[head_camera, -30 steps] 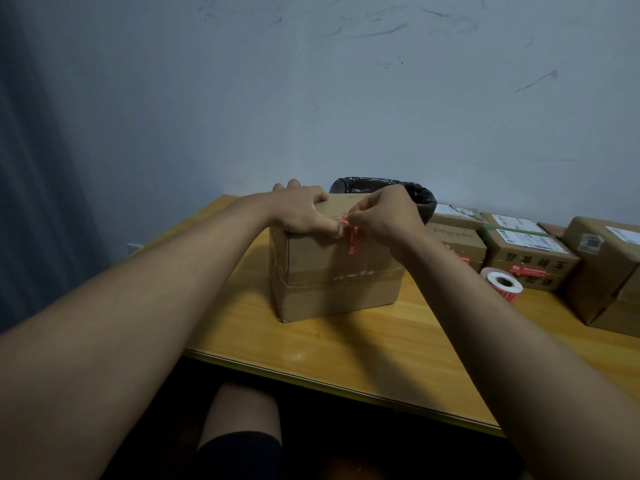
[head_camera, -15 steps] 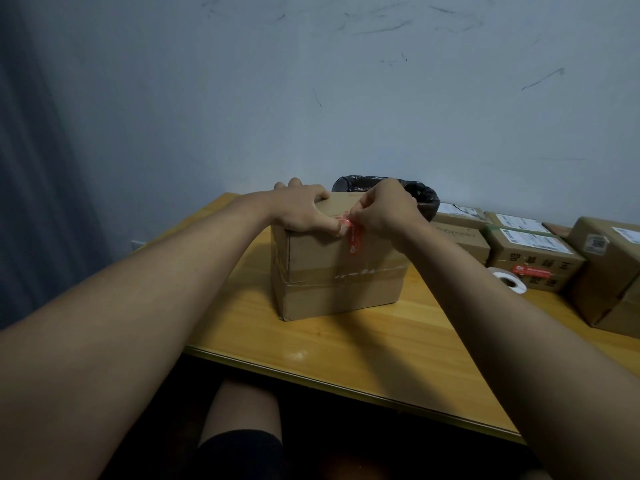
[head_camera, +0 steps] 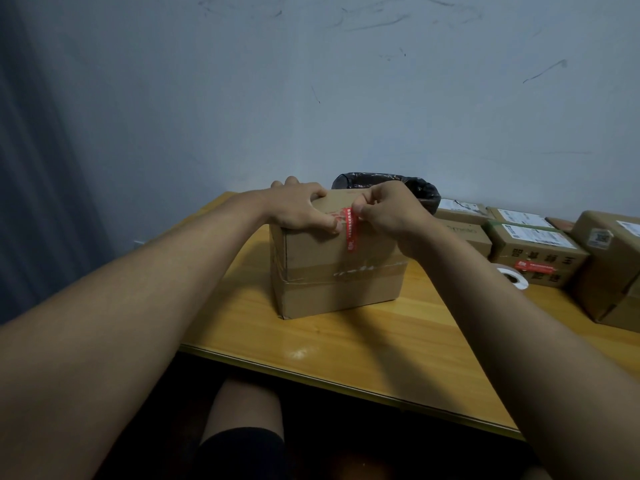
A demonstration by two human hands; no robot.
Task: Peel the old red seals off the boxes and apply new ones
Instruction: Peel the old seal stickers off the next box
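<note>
— What's nearest you from where you stand?

— A bare knee point(head_camera: 242, 407) under the near edge of the wooden bench point(head_camera: 346, 341), dark floor below. Two forearms reach out over the bench.

— And the box?

— The cardboard box point(head_camera: 332, 282) stands mid-bench, taped round its middle. The left hand point(head_camera: 298, 209) lies over its top left edge, fingers curled over the far rim, thumb pressed beside the red seal point(head_camera: 350, 230). The right hand point(head_camera: 388, 209) pinches the seal's upper end between thumb and fingertips. The seal runs from the top down over the front face, its lower end on the cardboard.

— What's around it?

— To the right, a white label roll point(head_camera: 512, 277), partly hidden by the right forearm, then a row of other boxes point(head_camera: 533, 251), one with a red seal of its own. Behind the box, a bin with a black bag point(head_camera: 415, 188). Then a scuffed pale wall point(head_camera: 346, 98).

— Anything changed in the last second?

— The seal's top end has lifted off the box; a second ago the fingers were picking at it low on the edge. The left hand stays put.
</note>
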